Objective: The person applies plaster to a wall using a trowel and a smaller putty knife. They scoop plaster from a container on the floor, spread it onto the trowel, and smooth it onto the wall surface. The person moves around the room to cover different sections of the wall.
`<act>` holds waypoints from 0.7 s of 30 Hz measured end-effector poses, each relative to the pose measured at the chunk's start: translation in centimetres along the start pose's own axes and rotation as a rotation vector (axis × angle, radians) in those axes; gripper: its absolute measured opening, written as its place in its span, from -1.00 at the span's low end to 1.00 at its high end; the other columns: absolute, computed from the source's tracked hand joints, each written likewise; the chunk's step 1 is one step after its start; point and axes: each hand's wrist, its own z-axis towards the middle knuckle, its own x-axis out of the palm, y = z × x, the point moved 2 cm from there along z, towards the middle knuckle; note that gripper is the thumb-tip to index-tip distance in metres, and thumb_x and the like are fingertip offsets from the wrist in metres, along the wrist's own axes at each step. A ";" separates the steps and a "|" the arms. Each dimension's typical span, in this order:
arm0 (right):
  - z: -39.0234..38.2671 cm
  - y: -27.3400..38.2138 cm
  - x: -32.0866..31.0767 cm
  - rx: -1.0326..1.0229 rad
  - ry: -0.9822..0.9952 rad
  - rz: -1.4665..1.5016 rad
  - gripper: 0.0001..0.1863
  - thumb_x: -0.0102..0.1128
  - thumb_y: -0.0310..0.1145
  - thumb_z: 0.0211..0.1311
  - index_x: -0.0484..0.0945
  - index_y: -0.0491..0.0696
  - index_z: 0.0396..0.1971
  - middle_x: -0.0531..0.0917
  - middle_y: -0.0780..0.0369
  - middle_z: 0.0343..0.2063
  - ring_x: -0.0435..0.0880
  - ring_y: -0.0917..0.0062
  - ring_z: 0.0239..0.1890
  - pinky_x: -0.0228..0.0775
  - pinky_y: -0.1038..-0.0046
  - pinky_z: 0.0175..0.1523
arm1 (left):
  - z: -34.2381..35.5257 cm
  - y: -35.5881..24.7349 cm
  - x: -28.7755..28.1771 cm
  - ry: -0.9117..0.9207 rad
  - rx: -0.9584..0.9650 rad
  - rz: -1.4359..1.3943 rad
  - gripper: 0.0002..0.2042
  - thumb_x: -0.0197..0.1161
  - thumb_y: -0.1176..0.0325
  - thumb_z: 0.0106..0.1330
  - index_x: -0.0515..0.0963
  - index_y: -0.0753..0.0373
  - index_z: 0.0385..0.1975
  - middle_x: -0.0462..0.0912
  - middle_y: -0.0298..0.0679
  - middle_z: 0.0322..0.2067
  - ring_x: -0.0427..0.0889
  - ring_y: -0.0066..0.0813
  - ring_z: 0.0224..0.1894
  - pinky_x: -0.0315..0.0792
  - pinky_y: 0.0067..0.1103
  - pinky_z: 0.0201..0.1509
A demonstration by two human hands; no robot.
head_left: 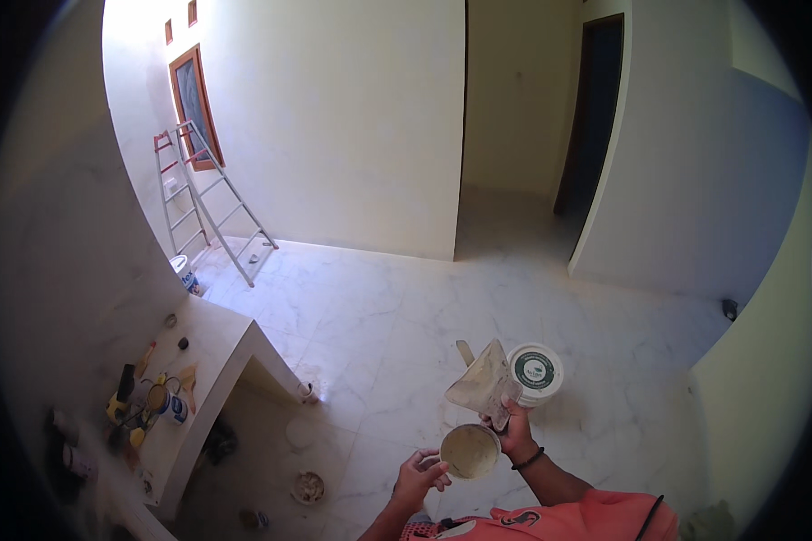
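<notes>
My left hand (419, 480) is closed at the left rim of a round tub (470, 452) with a beige, putty-like coating inside. Just above the tub, my right hand (515, 435) grips the lower end of a broad putty scraper (484, 382). Pale filler covers the scraper's wide blade. A light handle-like strip (465, 353) sticks out behind the blade; what it belongs to is hidden. Beyond my right hand a white lidded bucket (536, 371) with a green round label stands on the floor.
A low masonry counter (230, 325) at the left holds a paint can (167, 403), brushes and other tools. Beneath it sits a bowl of rubble-like bits (308, 488). A stepladder (198, 194) stands by the far wall; a doorway (595, 108) opens at the back right.
</notes>
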 end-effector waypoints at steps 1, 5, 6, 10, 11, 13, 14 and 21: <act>1.5 0.4 0.5 -0.042 -0.009 -0.018 -0.61 0.07 -0.21 0.22 0.35 -0.06 -0.01 0.59 0.17 -0.30 0.57 0.35 -0.38 0.44 0.35 -0.33 | 1.6 -1.6 -0.2 0.018 -0.014 0.047 -0.58 0.29 0.47 0.16 0.31 0.41 -0.03 0.57 -0.07 -0.32 0.60 -0.39 -0.47 0.46 -0.61 -0.50; 5.7 2.7 4.0 -0.210 -0.089 -0.096 -0.60 0.06 -0.17 0.23 0.35 -0.07 -0.02 0.58 0.18 -0.31 0.56 0.37 -0.40 0.44 0.38 -0.34 | 7.5 -7.3 0.1 0.051 0.022 0.299 -0.58 0.29 0.38 0.19 0.33 0.37 -0.01 0.58 -0.09 -0.28 0.58 -0.48 -0.34 0.47 -0.62 -0.42; 6.6 3.3 4.8 -0.243 -0.107 -0.109 -0.60 0.05 -0.17 0.23 0.35 -0.07 -0.02 0.58 0.18 -0.31 0.55 0.37 -0.41 0.44 0.39 -0.34 | 8.8 -8.3 0.3 0.054 0.059 0.369 -0.58 0.29 0.35 0.20 0.33 0.36 -0.01 0.58 -0.09 -0.26 0.57 -0.50 -0.30 0.48 -0.62 -0.39; 9.8 6.2 5.3 -0.336 -0.167 -0.068 -0.59 0.04 -0.15 0.24 0.35 -0.08 -0.02 0.56 0.18 -0.34 0.52 0.43 -0.47 0.43 0.44 -0.41 | 15.4 -10.4 1.4 0.183 -0.067 0.167 -0.61 0.25 0.34 0.23 0.34 0.35 -0.01 0.52 -0.09 -0.14 0.54 -0.48 -0.14 0.53 -0.56 -0.19; 10.6 7.1 5.0 -0.356 -0.197 -0.070 -0.59 0.04 -0.14 0.24 0.35 -0.08 -0.02 0.55 0.18 -0.36 0.51 0.44 -0.49 0.43 0.46 -0.43 | 17.0 -11.2 1.9 0.203 -0.130 0.180 -0.61 0.24 0.33 0.23 0.34 0.35 -0.01 0.51 -0.09 -0.12 0.54 -0.47 -0.14 0.53 -0.54 -0.15; 12.6 9.0 4.9 -0.389 -0.251 -0.040 -0.58 0.03 -0.11 0.25 0.36 -0.10 -0.04 0.53 0.18 -0.47 0.50 0.48 -0.54 0.42 0.49 -0.48 | 20.6 -11.6 2.8 0.246 -0.165 0.200 -0.60 0.24 0.29 0.25 0.34 0.35 0.00 0.52 -0.10 -0.13 0.54 -0.48 -0.16 0.52 -0.56 -0.15; 14.1 9.8 4.3 -0.391 -0.249 -0.049 -0.58 0.03 -0.11 0.25 0.36 -0.10 -0.04 0.53 0.18 -0.48 0.50 0.48 -0.54 0.42 0.49 -0.48 | 22.5 -11.7 3.2 0.263 -0.129 0.217 -0.58 0.24 0.26 0.26 0.33 0.36 0.02 0.55 -0.11 -0.17 0.54 -0.50 -0.18 0.52 -0.58 -0.20; 26.4 16.7 2.2 -0.440 -0.316 -0.035 -0.56 -0.01 -0.13 0.28 0.35 -0.14 0.00 0.54 0.17 -0.38 0.51 0.52 -0.48 0.47 0.49 -0.39 | 36.7 -14.8 6.0 0.311 -0.133 0.277 -0.57 0.19 0.26 0.30 0.33 0.40 0.05 0.56 -0.10 -0.13 0.57 -0.50 -0.16 0.53 -0.55 -0.15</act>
